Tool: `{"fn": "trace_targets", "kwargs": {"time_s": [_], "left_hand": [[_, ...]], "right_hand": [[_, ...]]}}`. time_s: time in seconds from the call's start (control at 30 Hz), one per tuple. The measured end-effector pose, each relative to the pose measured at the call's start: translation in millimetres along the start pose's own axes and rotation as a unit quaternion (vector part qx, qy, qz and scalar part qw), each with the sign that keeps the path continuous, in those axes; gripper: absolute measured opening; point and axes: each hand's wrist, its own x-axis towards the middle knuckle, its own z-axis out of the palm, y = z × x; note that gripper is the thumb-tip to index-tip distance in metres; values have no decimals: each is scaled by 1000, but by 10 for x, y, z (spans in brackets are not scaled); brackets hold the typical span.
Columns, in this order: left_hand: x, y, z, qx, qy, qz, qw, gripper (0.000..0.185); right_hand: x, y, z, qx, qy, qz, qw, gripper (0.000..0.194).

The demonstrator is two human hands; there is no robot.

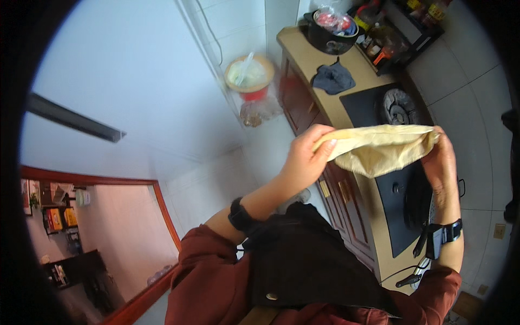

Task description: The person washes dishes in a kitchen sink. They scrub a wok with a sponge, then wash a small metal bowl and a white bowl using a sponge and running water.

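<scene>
A limp pale-yellow sheet, either cloth or rolled dough, hangs between my two hands in the head view. My left hand pinches its left end, thumb on the near face and the other fingers mostly hidden. At the opposite end, my right hand grips the edge, its fingertips partly hidden by the sheet. The upper edge is stretched nearly straight while the middle sags in folds. Below the sheet is a black gas cooktop, seen partly covered by it, with a burner at the far end.
Along the wooden counter are a grey cloth, a black pot holding plastic bags, and a bottle rack. A dark pan sits beside my right forearm. A basin stands on the left, past the cabinets.
</scene>
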Motion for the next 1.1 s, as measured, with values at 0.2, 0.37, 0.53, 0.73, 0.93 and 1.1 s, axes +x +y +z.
{"fn": "trace_targets", "kwargs": {"time_s": [0.2, 0.37, 0.53, 0.73, 0.93, 1.1], "left_hand": [[846, 85, -151, 40, -58, -46, 996, 17], [1574, 86, -127, 124, -90, -57, 987, 20], [2299, 20, -229, 8, -66, -111, 992, 15], [3669, -361, -329, 138, -48, -71, 987, 15], [5673, -691, -706, 270, -31, -16, 962, 48], [5310, -753, -1181, 198, -91, 149, 965, 59]], "right_hand": [[422, 86, 267, -142, -218, -36, 965, 24], [814, -35, 231, -278, -294, -28, 914, 29], [1551, -19, 87, -256, -157, 46, 953, 24], [2758, -136, 190, -115, -72, -8, 991, 21], [3530, -338, 1122, 134, 174, -85, 972, 34], [2634, 138, 1509, -181, 144, -232, 945, 31]]}}
